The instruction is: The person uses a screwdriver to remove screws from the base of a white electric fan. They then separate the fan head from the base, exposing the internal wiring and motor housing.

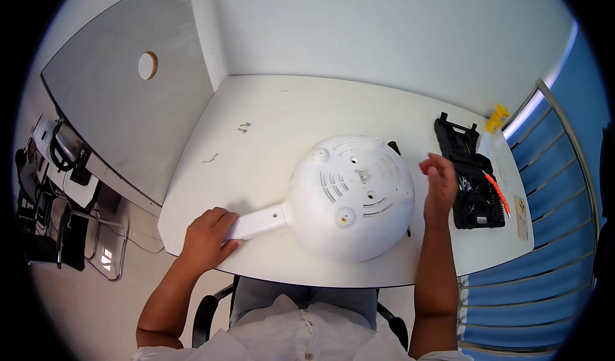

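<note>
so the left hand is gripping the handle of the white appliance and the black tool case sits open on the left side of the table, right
Not quite. In the head view the left hand does grip the handle of the white appliance, but the open black tool case sits on the right side of the table.

White table (pixel 269 111): appliance (pixel 349 197), toolcase (pixel 467 175)

White appliance shell upside down on a white tabletop (pixel 269 111), one hand on its handle.

The left hand (pixel 206 236) grips the end of the flat handle (pixel 259 221) that sticks out from the round, vented shell (pixel 351 197). The right hand (pixel 441 185) is raised just beside the shell's right edge, fingers loosely curled, holding nothing that can be made out. An open black tool case (pixel 467 175) lies to the right, with an orange-handled tool (pixel 496 191) on it. Small screws (pixel 243 128) lie farther back.
</note>
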